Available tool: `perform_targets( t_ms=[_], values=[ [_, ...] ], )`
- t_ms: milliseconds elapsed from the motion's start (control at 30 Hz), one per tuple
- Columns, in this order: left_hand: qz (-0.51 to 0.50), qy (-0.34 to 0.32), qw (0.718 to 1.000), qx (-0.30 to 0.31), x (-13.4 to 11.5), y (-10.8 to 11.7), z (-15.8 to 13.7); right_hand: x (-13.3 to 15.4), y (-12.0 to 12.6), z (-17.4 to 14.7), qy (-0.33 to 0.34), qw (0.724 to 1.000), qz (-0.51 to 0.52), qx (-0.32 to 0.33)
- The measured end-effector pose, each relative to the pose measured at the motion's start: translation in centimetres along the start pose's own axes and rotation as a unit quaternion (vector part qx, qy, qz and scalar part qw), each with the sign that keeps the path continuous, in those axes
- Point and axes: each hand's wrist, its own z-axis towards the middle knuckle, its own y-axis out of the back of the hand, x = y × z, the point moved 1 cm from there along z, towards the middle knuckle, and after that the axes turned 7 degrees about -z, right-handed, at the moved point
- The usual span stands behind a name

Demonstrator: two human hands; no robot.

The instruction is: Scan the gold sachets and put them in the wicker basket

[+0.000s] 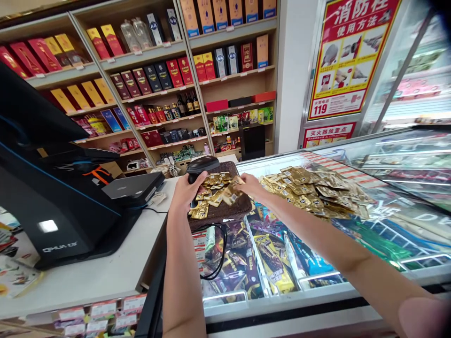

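The left hand point(187, 190) grips a barcode scanner point(203, 163) while the right hand point(249, 184) pinches a gold sachet point(231, 195) at the wicker basket point(225, 215), so scanning seems in hand, next calling for a steady pinch.

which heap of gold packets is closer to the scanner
The heap in the brown basket, right beside the black scanner in the left hand. The other heap lies on the freezer glass, farther right.

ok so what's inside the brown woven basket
Small gold packets lie loose in the basket, and the right hand pinches one. What lies beneath them, or behind the left hand and the black scanner, cannot be seen.
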Motion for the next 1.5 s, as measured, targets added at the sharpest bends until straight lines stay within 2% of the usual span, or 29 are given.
perform_targets(
  t_ms=[67, 167, 300, 400, 633, 767, 967, 1233, 1500],
  values=[
    [0.002, -0.003, 1.0, -0.013, 0.1, -0.1, 0.2, -2.0, 2.7, -1.2, -0.069, 0.989, 0.123, -0.049],
    [0.021, -0.007, 0.999, -0.023, 0.1, -0.7, 0.4, -4.3, 5.7, -1.9, -0.129, 0.955, 0.261, -0.06],
    [0.052, -0.012, 0.998, -0.016, 0.2, -2.1, 0.4, -4.5, 7.9, -1.4, -0.131, 0.944, 0.295, -0.066],
    [0.061, -0.005, 0.998, 0.019, 0.3, -3.2, 0.3, -3.3, 8.9, -0.8, -0.1, 0.942, 0.32, -0.029],
    [0.069, 0.005, 0.996, 0.053, -0.3, -5.1, -0.6, -2.8, 10.8, 1.1, -0.058, 0.963, 0.265, -0.001],
    [0.087, -0.005, 0.994, 0.071, 0.4, -5.7, -0.4, -3.0, 11.3, 1.7, -0.036, 0.977, 0.21, 0.022],
    [0.126, -0.023, 0.989, 0.077, 1.8, -6.2, 0.1, -3.1, 12.7, 0.4, -0.059, 0.984, 0.145, 0.084],
    [0.128, -0.022, 0.988, 0.087, 1.4, -7.5, -0.4, -3.6, 13.6, -0.1, -0.039, 0.983, 0.155, 0.088],
    [0.163, -0.035, 0.981, 0.104, 2.0, -7.3, 0.0, -3.0, 13.2, -0.5, -0.024, 0.981, 0.16, 0.102]
  ],
)
